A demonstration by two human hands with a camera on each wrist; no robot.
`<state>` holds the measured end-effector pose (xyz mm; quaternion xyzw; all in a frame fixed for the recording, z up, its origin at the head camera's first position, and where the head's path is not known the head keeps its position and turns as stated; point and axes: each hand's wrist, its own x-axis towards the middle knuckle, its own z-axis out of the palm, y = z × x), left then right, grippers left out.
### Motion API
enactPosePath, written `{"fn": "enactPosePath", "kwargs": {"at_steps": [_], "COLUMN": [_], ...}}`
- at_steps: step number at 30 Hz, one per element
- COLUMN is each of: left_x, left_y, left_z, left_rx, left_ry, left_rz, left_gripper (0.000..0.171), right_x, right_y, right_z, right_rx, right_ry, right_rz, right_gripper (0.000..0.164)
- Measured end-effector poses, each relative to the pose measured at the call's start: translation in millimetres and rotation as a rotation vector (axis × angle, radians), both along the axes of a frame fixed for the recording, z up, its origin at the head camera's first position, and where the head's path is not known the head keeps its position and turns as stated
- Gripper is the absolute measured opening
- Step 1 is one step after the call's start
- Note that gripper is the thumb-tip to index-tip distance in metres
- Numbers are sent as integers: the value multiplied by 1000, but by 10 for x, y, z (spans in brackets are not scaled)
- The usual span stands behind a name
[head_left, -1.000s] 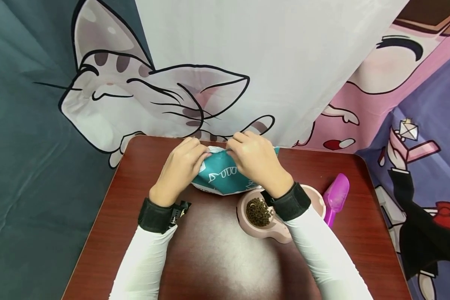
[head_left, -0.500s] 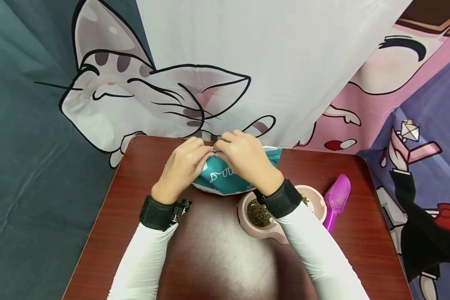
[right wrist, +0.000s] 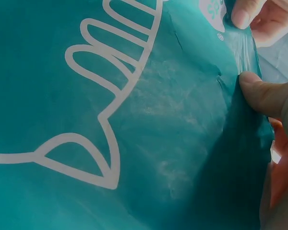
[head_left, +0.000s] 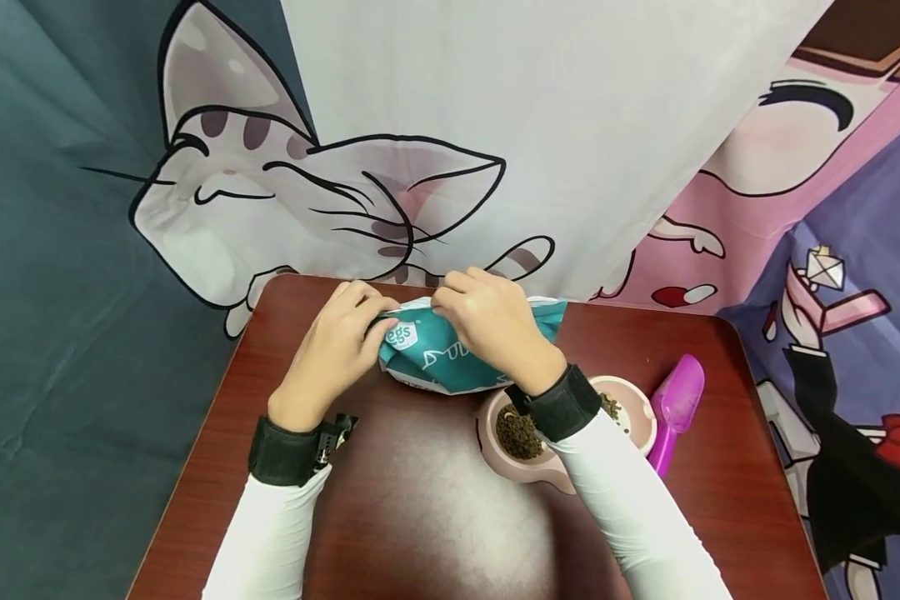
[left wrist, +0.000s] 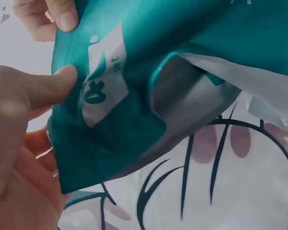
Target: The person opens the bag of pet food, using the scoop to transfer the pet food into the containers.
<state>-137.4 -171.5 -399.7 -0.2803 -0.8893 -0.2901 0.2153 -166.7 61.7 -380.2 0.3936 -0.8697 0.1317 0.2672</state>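
Note:
A teal bag [head_left: 450, 358] with a white fishbone print lies at the table's far edge. My left hand [head_left: 330, 354] pinches its top edge near the left corner, the thumb on the front and the fingers behind. Further along the same edge, near the middle, my right hand [head_left: 487, 321] pinches the bag between thumb and fingers. In the left wrist view the teal bag [left wrist: 105, 148] gapes beside my left thumb [left wrist: 43, 91], showing its grey lining [left wrist: 192, 98]. The right wrist view shows my right thumb [right wrist: 264, 93] pressed against the bag's front.
A pink double bowl [head_left: 528, 473] stands close in front of the bag, partly under my right wrist. Brown kibble [head_left: 517, 433] fills much of its left side; a few bits lie in the right. A purple scoop [head_left: 678, 396] lies to its right. A printed cloth [head_left: 570, 125] hangs behind the table.
My right hand first slid left along the bag's top edge towards the left hand. Since then my left hand has moved left, towards the corner, uncovering the white label.

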Motion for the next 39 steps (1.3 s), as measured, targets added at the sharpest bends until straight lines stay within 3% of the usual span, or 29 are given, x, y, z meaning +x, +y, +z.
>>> {"fn": "enactPosePath", "kwargs": {"at_steps": [6,14,20,23,27,31,35,39], "left_x": [-8,-44,-33,-4,61,103,76,59], "left_y": [-2,21,0,-21,-58,-67,-29,-5], "left_z": [-56,-85,-82,-80,-95,-114,-130,-149], "left_rx": [61,89,72,31,-28,-42,-35,-24], "left_ry": [44,127,132,119,130,170,214,232], "left_rz": [24,-34,-52,-25,41,68,55,57], "left_gripper": [3,6,4,5,9,8,6,4], "right_x": [17,56,38,15,16,25,40,45], "right_y": [5,-59,-237,-287,-295,-296,-315,-353], "right_z": [-5,39,2,-47,-72,-63,-54,-65], "right_rx": [8,86,128,101,59,63,90,108], "right_ry": [-2,35,77,101,105,84,81,117], "right_rz": [8,-29,-15,-12,-3,-8,-36,-39], "right_gripper": [14,9,8,27,35,29,12,13]}}
